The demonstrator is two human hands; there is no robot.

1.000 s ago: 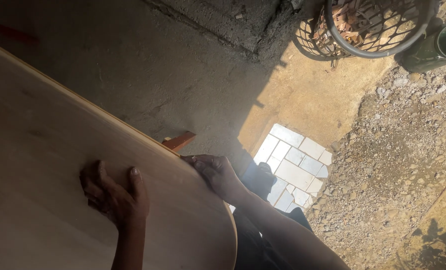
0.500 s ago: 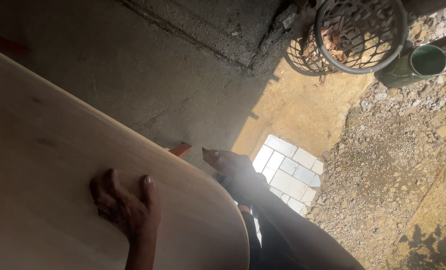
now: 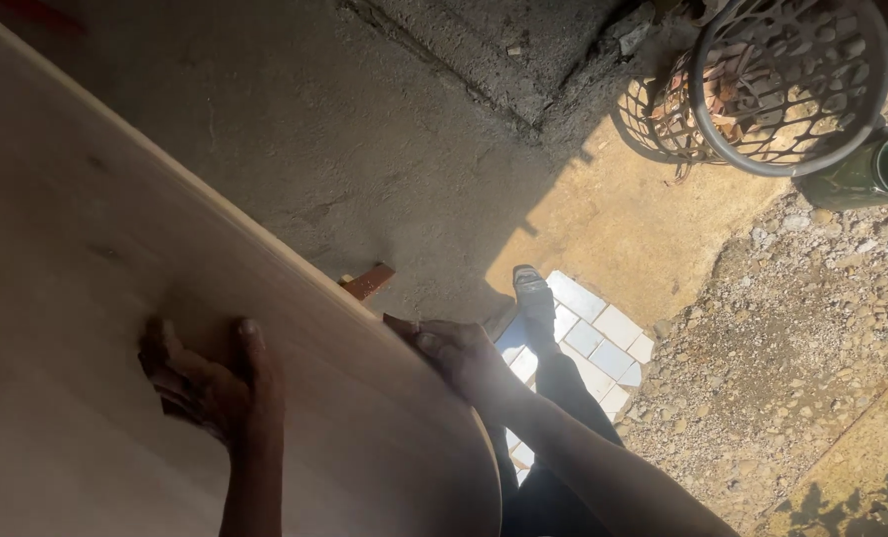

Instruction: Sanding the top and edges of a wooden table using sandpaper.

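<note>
The rounded tabletop [image 3: 86, 298] is pale bare wood, smooth and matt, with faint grain. The floor [image 3: 364, 149] is rough grey concrete, cracked. A patch of white tiles [image 3: 603, 333] looks glazed. Loose gravel [image 3: 792, 328] lies coarse beside it. The openwork basket [image 3: 792, 89] looks like dark plastic.

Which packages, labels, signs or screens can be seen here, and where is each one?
None are in view: no package, label, sign or screen shows.
What does show is a pale wooden board under the left hand, its rim gripped by the right hand, and a dark openwork basket at top right.
</note>
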